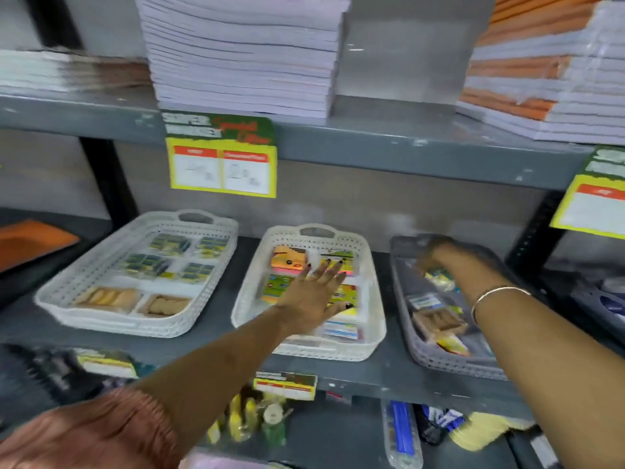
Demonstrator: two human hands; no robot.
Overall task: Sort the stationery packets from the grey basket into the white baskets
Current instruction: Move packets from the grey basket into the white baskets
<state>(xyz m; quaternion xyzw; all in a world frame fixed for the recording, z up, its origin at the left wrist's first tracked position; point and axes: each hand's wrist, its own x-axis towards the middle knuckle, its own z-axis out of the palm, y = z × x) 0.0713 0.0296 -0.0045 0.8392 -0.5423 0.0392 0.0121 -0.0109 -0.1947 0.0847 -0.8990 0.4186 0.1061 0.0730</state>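
Note:
On the middle shelf stand three baskets. The left white basket [67, 299] holds green-and-yellow packets and tan ones. The middle white basket [375, 333] holds colourful sticky-note packets. My left hand [316, 294] lies flat and open over those packets, fingers spread. The grey basket [426, 353] on the right holds several mixed packets. My right hand [436, 255] reaches into its far end; it is blurred, fingers curled downward by a yellow-green packet [439, 279], and I cannot tell whether it grips anything.
Stacks of notebooks [243, 55] fill the upper shelf, with price tags [221, 167] hanging from its edge. The lower shelf [372, 370] front edge carries labels; below it lie glue bottles [243, 418], pens and other stationery. Another dark basket [602, 299] sits at far right.

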